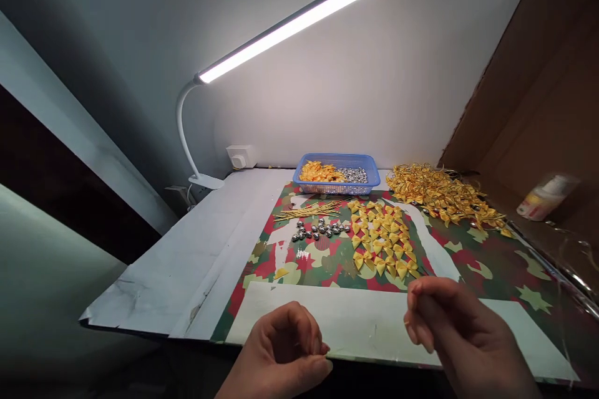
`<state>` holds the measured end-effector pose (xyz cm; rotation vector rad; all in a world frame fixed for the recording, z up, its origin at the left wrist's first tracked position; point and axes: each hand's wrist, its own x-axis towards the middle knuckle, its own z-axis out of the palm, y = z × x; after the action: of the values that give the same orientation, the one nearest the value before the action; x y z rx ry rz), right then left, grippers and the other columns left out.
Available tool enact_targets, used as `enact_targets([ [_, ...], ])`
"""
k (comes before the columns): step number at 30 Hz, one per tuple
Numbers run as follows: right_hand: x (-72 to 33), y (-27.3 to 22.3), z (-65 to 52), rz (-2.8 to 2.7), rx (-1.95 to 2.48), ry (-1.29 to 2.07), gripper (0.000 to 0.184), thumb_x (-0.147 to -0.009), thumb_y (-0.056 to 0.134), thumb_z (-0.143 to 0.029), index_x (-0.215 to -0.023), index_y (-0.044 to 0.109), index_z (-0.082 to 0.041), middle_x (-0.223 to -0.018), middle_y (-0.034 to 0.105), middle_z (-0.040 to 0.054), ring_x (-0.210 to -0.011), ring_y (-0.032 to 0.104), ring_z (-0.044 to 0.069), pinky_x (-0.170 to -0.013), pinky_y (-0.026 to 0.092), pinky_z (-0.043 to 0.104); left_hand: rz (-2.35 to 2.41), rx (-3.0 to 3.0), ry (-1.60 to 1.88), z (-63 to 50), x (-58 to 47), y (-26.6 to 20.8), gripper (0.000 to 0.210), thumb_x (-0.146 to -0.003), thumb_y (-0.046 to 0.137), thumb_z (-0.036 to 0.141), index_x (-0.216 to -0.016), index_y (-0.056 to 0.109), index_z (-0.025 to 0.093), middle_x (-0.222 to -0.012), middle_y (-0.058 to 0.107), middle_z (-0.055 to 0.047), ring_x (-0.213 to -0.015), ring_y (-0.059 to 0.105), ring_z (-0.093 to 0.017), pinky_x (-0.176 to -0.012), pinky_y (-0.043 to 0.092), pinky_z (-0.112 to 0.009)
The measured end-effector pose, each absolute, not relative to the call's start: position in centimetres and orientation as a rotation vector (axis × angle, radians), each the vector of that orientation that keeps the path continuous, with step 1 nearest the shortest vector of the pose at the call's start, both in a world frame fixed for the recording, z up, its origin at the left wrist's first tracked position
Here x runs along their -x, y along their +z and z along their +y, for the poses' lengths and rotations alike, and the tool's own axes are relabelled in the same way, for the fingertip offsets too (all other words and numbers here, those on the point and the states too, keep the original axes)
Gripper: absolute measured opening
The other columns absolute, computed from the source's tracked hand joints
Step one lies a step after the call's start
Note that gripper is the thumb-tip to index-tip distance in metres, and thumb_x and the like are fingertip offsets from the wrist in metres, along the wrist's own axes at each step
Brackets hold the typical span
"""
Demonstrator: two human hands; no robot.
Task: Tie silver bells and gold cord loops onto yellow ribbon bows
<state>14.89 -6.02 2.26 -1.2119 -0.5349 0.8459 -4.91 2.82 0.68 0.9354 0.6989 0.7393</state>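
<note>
Over the front edge of the table, my left hand is curled, its thumb and fingertips nearly together; anything between them is too small to make out. Curled in a similar pinch, my right hand is raised at the front right, and what its fingers hold, if anything, cannot be seen. Just beyond it lie several yellow ribbon bows in rows on a camouflage-patterned mat. Left of the bows are several silver bells, with a bunch of gold cord ties behind them.
A blue basket at the back holds orange-yellow pieces and small silver beads. To its right is a heap of gold bows with cords. A spray bottle stands far right. The lit lamp hangs above. A pale strip runs along the front.
</note>
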Motion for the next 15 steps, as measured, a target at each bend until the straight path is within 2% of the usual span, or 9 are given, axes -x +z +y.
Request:
enact_targets([
  [4,-16.2,1.6,-6.2,-0.539,1.189,0.806,0.026,-0.078,0.082,-0.050,-0.078,0.075,-0.025,-0.059,0.059,-0.0028,-0.054,0.053,0.009,-0.056,0.047,0.019,0.681,-0.942,0.696,2.8,4.8,0.6,0.029,-0.059,0.094,0.015,-0.059,0.066,0.017,-0.061,0.063,0.003,-0.062,0.058,-0.011,-0.064,0.046,-0.023],
  [10,-17.9,0.3,-6.1,-0.571,1.044,0.876,0.019,-0.082,0.082,-0.042,-0.083,0.077,-0.023,-0.069,0.061,-0.0001,-0.053,0.055,0.009,-0.053,0.050,0.022,0.742,-1.116,0.634,2.8,3.9,0.7,0.030,-0.062,0.088,0.018,-0.059,0.058,0.018,-0.061,0.059,0.004,-0.056,0.046,-0.010,-0.055,0.037,-0.022],
  [12,-18.3,0.2,-6.1,-0.551,1.042,0.869,0.019,-0.082,0.082,-0.041,-0.083,0.076,-0.023,-0.074,0.062,0.0001,-0.052,0.055,0.008,-0.053,0.051,0.022,0.832,-1.287,0.600,2.9,3.4,0.8,0.025,-0.067,0.083,0.018,-0.061,0.059,0.019,-0.064,0.058,0.004,-0.059,0.048,-0.012,-0.057,0.039,-0.023],
  [15,-18.9,0.5,-6.4,-0.540,1.060,0.880,0.022,-0.082,0.081,-0.044,-0.081,0.072,-0.023,-0.074,0.062,-0.0012,-0.048,0.051,0.005,-0.048,0.046,0.020,0.984,-1.623,0.545,3.7,2.5,0.9,0.011,-0.073,0.078,0.017,-0.072,0.068,0.021,-0.077,0.069,0.000,-0.076,0.061,-0.020,-0.072,0.048,-0.027],
])
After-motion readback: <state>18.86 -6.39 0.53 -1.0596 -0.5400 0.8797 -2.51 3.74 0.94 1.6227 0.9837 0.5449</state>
